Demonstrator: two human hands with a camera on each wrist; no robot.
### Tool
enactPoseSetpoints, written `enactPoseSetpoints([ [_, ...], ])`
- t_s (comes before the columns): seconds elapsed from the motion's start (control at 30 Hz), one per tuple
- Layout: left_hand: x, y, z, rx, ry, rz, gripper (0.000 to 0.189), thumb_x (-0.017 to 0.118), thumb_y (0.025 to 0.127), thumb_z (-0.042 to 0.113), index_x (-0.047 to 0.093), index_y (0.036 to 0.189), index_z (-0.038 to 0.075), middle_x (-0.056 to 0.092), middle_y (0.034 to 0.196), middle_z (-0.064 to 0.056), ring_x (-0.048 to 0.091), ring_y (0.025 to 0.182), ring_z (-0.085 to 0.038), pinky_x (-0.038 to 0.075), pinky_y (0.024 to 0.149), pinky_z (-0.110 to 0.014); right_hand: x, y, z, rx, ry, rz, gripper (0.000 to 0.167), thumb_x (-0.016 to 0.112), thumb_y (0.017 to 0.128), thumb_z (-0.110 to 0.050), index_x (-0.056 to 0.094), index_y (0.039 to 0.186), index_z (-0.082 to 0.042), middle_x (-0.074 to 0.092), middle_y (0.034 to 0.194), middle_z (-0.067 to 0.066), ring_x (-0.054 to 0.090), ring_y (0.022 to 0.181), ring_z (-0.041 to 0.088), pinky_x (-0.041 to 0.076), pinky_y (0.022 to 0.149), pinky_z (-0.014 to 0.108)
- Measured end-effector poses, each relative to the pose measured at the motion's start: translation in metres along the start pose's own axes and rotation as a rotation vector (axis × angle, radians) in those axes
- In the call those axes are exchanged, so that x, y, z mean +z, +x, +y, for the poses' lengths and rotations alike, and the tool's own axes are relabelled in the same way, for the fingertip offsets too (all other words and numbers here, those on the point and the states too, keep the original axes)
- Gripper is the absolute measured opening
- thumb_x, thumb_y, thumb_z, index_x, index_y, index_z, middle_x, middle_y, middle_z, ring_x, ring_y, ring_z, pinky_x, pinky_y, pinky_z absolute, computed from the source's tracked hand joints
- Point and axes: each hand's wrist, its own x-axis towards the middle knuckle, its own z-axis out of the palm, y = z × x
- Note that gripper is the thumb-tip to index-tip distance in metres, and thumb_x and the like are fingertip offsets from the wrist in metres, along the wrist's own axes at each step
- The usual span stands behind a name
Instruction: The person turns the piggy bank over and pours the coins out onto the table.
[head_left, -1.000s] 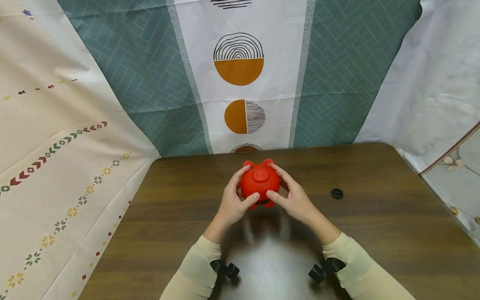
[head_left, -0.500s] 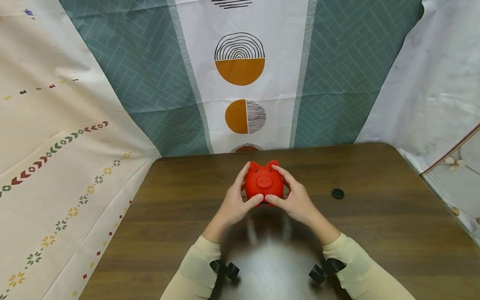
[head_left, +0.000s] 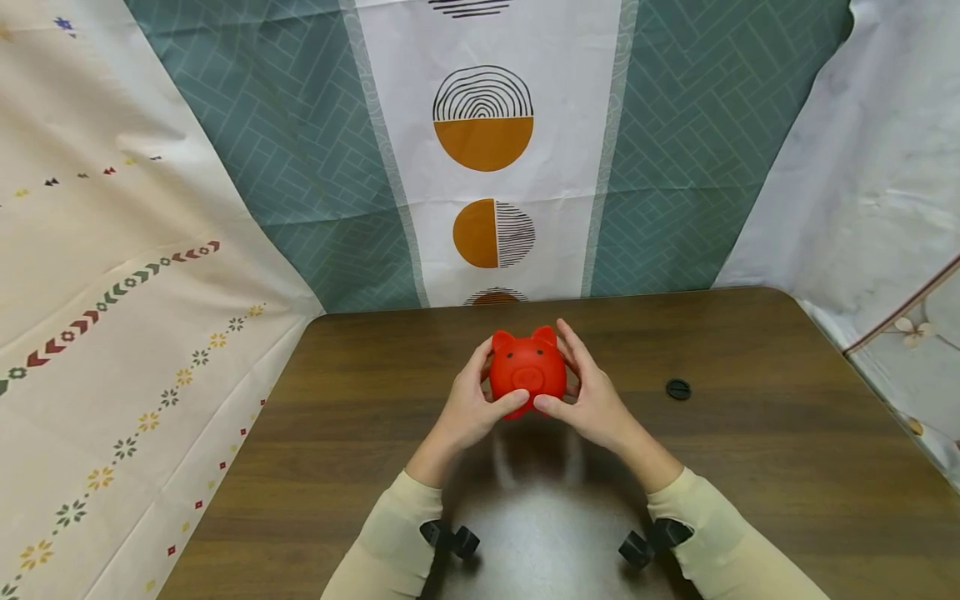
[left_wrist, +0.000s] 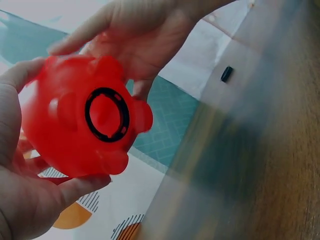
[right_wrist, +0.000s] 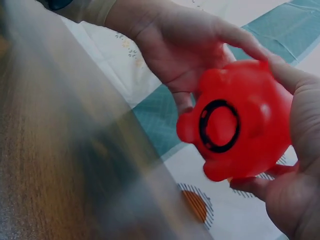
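Observation:
Between both hands a red piggy bank is held up above the table, its snout and eyes facing the head camera. My left hand grips its left side, thumb at the front below the snout and fingers round the side. The right hand holds the other side with its thumb near the snout, its index finger stretched up beside the ear. Both wrist views show the underside, where a black ring surrounds a round opening between stubby feet. A black slotted plug lies on the table to the right.
The brown wooden table spreads beneath the hands. A teal and white patterned cloth hangs behind its far edge, a cream cloth on the left, a white one on the right.
The piggy bank has turned so its eyes and ears come into view above the snout, and it has shifted slightly right. My right index finger has lifted off its top.

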Motion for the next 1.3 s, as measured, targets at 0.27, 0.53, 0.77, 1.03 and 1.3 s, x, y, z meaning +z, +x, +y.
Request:
enactPoseSetpoints([
  [0.27,0.004,0.004,-0.023,0.037,0.0,0.038,0.078,0.075,0.082,0.016,0.032,0.147,0.013,0.049,0.133,-0.006,0.057,0.11,-0.028,0.056,0.08,-0.036,0.001,0.002,0.004,0.117,0.037,0.001,0.075,0.073,0.086,-0.023,0.032,0.149,-0.022,0.048,0.136,0.005,0.051,0.116,0.031,0.057,0.078,0.036],
  [0.53,0.001,0.008,-0.046,-0.003,0.016,0.011,0.087,0.077,0.081,0.025,0.025,0.15,0.037,0.045,0.14,0.006,0.054,0.116,-0.022,0.054,0.085,-0.04,0.0,0.002,0.006,0.153,0.08,0.015,0.075,0.076,0.083,-0.019,0.036,0.147,-0.023,0.049,0.136,0.006,0.051,0.118,0.033,0.055,0.083,0.036],
  [0.77,0.001,0.007,-0.038,0.042,0.031,-0.001,0.088,0.077,0.08,0.022,0.026,0.151,0.034,0.045,0.141,0.007,0.051,0.12,-0.019,0.054,0.086,-0.04,-0.003,0.001,0.004,0.081,-0.01,0.054,0.078,0.08,0.079,-0.02,0.038,0.145,-0.027,0.052,0.134,0.002,0.053,0.117,0.028,0.054,0.086,0.045],
  [1.03,0.001,0.01,-0.054,0.041,0.029,0.002,0.087,0.079,0.08,0.027,0.027,0.149,0.038,0.049,0.137,0.005,0.053,0.118,-0.022,0.055,0.082,-0.044,-0.004,0.002,0.009,0.129,-0.01,0.026,0.078,0.078,0.081,-0.023,0.036,0.147,-0.024,0.048,0.139,0.003,0.049,0.122,0.03,0.053,0.087,0.044],
  [1.3,0.006,0.009,-0.047,0.005,-0.028,-0.044,0.088,0.074,0.085,0.014,0.019,0.154,0.021,0.042,0.145,-0.004,0.047,0.125,-0.029,0.053,0.087,-0.045,-0.002,0.004,0.009,0.202,-0.048,-0.006,0.081,0.077,0.082,-0.031,0.03,0.148,-0.023,0.045,0.141,0.004,0.047,0.122,0.031,0.056,0.081,0.039],
])
